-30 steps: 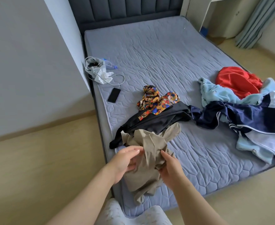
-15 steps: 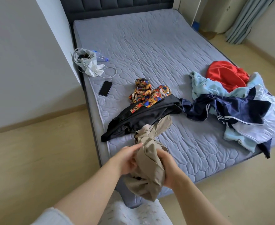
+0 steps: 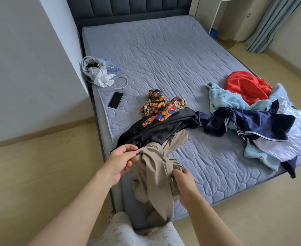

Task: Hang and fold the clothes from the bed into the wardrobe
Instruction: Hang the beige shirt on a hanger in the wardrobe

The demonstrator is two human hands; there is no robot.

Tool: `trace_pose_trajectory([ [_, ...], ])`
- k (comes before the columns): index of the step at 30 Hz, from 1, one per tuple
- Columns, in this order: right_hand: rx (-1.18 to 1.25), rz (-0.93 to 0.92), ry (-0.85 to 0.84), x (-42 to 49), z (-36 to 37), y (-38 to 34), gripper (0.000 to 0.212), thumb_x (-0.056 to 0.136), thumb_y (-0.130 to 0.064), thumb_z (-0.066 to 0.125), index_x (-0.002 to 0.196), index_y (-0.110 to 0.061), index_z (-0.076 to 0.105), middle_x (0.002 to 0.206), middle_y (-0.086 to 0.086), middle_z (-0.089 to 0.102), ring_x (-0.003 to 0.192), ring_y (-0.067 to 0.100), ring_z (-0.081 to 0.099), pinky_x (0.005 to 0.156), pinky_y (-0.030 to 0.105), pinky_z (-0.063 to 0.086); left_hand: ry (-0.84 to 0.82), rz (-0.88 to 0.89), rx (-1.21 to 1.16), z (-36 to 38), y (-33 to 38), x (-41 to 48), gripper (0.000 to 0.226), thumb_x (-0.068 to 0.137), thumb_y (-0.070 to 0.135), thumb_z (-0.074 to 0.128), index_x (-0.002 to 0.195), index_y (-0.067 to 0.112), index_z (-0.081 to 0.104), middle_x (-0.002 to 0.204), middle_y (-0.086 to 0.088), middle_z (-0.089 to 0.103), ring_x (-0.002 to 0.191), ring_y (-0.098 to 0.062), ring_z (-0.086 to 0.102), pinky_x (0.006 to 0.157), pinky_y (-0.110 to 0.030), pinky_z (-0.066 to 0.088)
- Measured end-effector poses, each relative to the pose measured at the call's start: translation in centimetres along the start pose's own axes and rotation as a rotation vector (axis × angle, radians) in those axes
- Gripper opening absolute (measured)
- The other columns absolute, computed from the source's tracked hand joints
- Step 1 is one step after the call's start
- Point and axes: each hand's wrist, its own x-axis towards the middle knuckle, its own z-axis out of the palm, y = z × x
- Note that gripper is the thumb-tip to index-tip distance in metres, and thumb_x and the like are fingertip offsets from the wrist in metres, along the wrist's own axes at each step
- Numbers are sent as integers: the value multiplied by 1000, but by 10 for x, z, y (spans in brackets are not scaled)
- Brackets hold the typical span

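beige garment [image 3: 156,176]: bunched, lifted over the bed [image 3: 164,55] corner
left hand [image 3: 122,161]: fingers pinch its top edge
right hand [image 3: 184,181]: fingers curled into the cloth
tip: find the waistband, shake flat before folding
black garment [image 3: 164,127]: lies just beyond

Both hands grip a bunched beige garment [image 3: 155,176] over the bed [image 3: 164,55] edge: left hand [image 3: 122,161] pinches its top, right hand [image 3: 184,181] its side. A black garment [image 3: 156,132] lies just behind.

Phone [image 3: 115,100], drawstring pouch [image 3: 95,70] — curtain [image 3: 270,23]
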Motion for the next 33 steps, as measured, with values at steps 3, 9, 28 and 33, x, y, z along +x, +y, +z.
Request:
trace_pose_trajectory([
  [3,64,-173,-69,-5,9,-6,34,83,1,47,113,-15,49,88,3,56,76,18,54,68,32,47,-55,135,65,1,11,-7,17,92,3,50,93,19,56,50,12,54,40,1,43,39,-10,35],
  [9,-96,-533,-347,-12,34,-23,42,79,9,58,112,-17,55,104,-2,63,96,12,61,81,27,52,-454,280,-58,27,34,-26,16,91,2,51,100,15,52,57,8,51,49,-3,47,46,-14,41],
  [28,436,-466,-380,-13,20,-82,27,90,-16,54,117,-20,53,108,2,64,96,15,59,78,26,45,136,237,-110,28,21,-3,23,91,3,52,84,23,61,71,5,69,66,-9,66,55,-22,49],
  [33,174,-444,-286,-5,22,-58,67,78,-4,68,131,-30,36,125,-11,45,111,8,51,75,13,46,-73,121,-472,29,39,-8,22,95,16,48,88,5,66,71,-10,72,61,-18,70,49,-26,55],
])
